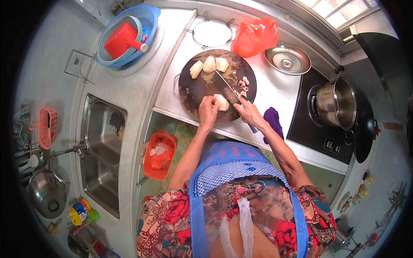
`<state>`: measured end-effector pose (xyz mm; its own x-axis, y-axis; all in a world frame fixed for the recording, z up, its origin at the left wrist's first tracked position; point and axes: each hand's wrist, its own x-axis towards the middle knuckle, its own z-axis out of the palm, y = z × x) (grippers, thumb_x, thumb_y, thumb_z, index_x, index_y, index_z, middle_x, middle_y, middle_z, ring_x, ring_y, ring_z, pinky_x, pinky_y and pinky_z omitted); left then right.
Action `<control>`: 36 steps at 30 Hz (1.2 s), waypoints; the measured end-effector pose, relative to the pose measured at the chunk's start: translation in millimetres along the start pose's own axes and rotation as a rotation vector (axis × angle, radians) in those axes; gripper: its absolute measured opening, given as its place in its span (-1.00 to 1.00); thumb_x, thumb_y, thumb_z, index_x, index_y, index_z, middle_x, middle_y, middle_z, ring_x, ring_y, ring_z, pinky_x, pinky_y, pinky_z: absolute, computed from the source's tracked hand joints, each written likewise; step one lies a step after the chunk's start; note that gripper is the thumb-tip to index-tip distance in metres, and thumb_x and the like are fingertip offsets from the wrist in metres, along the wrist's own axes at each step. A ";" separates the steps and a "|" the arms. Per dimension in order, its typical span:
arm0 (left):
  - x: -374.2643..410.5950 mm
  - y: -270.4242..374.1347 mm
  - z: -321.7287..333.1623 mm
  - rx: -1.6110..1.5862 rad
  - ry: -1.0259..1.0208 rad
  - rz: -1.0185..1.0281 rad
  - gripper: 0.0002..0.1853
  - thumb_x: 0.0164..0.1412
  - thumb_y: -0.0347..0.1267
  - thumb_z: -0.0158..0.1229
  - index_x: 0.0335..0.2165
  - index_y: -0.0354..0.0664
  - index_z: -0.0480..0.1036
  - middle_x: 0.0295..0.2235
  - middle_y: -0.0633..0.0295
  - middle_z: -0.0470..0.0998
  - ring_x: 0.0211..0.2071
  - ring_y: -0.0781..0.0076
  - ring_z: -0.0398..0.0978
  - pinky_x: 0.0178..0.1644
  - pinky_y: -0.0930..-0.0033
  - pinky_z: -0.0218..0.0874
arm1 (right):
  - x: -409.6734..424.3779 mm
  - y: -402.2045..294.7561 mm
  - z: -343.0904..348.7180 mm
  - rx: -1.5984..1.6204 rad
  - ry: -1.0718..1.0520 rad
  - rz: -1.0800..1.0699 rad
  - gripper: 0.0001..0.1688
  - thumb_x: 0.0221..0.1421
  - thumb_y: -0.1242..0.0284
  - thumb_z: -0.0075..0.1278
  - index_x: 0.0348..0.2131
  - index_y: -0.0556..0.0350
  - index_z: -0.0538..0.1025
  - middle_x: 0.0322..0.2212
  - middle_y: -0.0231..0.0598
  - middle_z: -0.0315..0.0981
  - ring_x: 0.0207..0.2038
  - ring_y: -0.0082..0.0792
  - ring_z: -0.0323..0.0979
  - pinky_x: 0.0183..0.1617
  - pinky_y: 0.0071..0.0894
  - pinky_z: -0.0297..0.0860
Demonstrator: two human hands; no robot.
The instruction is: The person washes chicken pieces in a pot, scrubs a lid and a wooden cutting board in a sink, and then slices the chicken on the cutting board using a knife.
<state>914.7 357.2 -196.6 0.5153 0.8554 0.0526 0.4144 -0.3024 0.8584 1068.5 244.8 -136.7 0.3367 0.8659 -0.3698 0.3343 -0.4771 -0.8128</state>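
On a round, dark cutting board lies a pale folded piece of food, perhaps a chicken wing. My left hand holds its left side with bent fingers. My right hand grips the handle of a cleaver, whose blade stands beside the piece's right side and points up and left. Three similar pale pieces lie in a row near the board's far edge. Small pink and white chopped bits lie to the right of the blade.
A red plastic bag and a steel lid stand behind the board. To the right are a purple cloth and a steel pot on the black stove. At left are nested basins, a sink and a red bin.
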 end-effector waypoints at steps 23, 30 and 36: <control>25.7 6.0 -42.4 -0.724 -0.294 -0.497 -0.63 0.19 -0.26 0.00 -0.09 -0.25 0.38 -0.25 0.31 0.47 -0.38 0.62 0.43 -0.28 0.61 0.33 | -37.0 23.7 1.8 0.128 0.014 0.132 -0.53 0.14 0.10 -0.16 -0.25 0.18 0.30 -0.73 -0.05 0.33 -0.68 -0.19 0.38 -0.57 -0.22 0.26; 53.7 -16.3 -46.0 -0.347 0.125 -0.019 -0.60 0.16 -0.50 -0.06 0.01 -0.30 0.27 -0.19 0.26 0.44 -0.25 0.48 0.43 -0.16 0.49 0.31 | -37.2 12.8 -2.4 0.085 0.045 0.142 -0.52 0.14 0.11 -0.15 -0.22 0.20 0.31 -0.74 -0.09 0.34 -0.69 -0.24 0.39 -0.57 -0.26 0.28; 94.0 -28.0 -45.8 0.282 0.277 0.246 -0.40 0.06 -0.52 -0.02 0.12 -0.32 0.09 0.09 -0.15 0.16 0.08 -0.06 0.17 0.18 0.16 -0.01 | -31.9 11.1 16.0 -0.148 0.133 0.009 -0.55 0.12 0.16 -0.13 -0.18 0.16 0.31 -0.61 0.15 0.42 -0.43 0.17 0.43 -0.39 -0.01 0.31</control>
<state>917.2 465.4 -192.2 0.4201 0.8124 0.4043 0.5123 -0.5801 0.6333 1047.4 214.4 -141.1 0.4502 0.8386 -0.3066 0.4528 -0.5104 -0.7311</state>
